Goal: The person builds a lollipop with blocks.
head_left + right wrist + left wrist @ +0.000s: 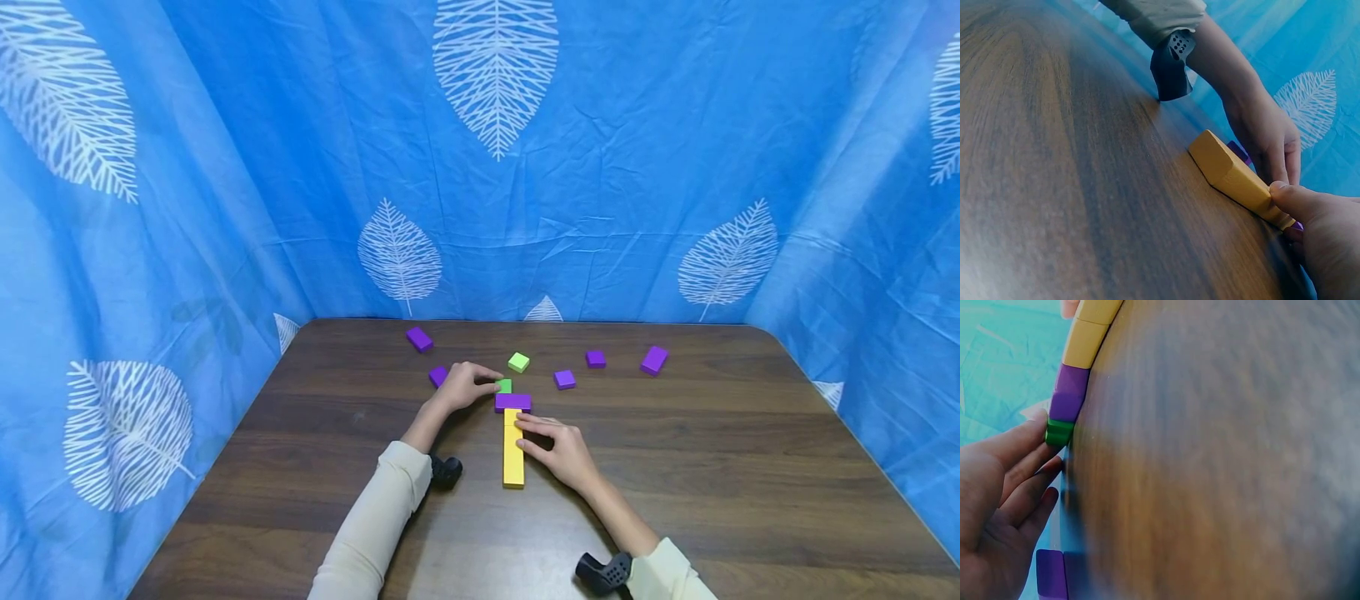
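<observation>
The green block (505,386) is pinched between the thumb and a fingertip of the left hand (467,385), at the far end of a row laid flat on the worktop (750,467). By the right hand (561,450), the near-straight thumb and forefinger are held apart, with their tips rested along the right side of the yellow pieces. The row is formed, from the near end outward, by the long yellow block (513,467), the short yellow block (510,416), the purple crosspiece (512,402) set across it, and the green block, each touched by its neighbour. Just beyond, a lime block (518,362) is seen lying apart. To the left, two purple pieces are placed, one (438,377) partly hidden by the left hand, the other (420,339) nearer the far edge; to the right, three more (565,380) are scattered. A black device (447,472) is worn at each wrist, below pale sleeves (375,521). The worktop is backed by a blue curtain (615,150) printed with white leaves.
</observation>
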`<state>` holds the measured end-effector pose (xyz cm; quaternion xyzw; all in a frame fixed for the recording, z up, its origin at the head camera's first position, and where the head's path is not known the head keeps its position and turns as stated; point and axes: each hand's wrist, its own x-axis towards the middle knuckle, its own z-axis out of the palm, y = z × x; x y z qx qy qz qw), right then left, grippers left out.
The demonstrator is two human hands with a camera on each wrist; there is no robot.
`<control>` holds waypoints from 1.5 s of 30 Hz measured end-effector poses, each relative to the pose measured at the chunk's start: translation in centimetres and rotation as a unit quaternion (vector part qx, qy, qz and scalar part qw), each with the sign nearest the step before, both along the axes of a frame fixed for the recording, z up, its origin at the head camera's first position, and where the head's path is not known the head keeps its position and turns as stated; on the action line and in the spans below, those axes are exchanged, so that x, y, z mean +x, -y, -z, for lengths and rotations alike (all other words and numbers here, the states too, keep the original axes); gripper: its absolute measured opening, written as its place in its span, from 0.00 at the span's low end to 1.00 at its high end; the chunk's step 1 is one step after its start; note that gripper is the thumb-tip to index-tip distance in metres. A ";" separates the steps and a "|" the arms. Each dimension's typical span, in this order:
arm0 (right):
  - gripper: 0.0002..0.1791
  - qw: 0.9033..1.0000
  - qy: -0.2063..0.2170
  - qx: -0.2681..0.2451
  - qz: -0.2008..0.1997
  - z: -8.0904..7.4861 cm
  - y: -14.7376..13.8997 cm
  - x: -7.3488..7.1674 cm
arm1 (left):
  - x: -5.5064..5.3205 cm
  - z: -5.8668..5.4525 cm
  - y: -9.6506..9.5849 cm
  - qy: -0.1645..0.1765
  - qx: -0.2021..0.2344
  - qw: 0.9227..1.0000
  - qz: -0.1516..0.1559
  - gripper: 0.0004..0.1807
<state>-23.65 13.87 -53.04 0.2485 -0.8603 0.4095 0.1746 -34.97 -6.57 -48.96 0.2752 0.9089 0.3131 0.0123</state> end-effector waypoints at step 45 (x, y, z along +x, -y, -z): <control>0.16 1.000 -0.028 -0.001 -0.002 0.0 0.0 0.0 | -3.5 -1.7 -2.7 -0.036 0.018 0.999 0.008 0.16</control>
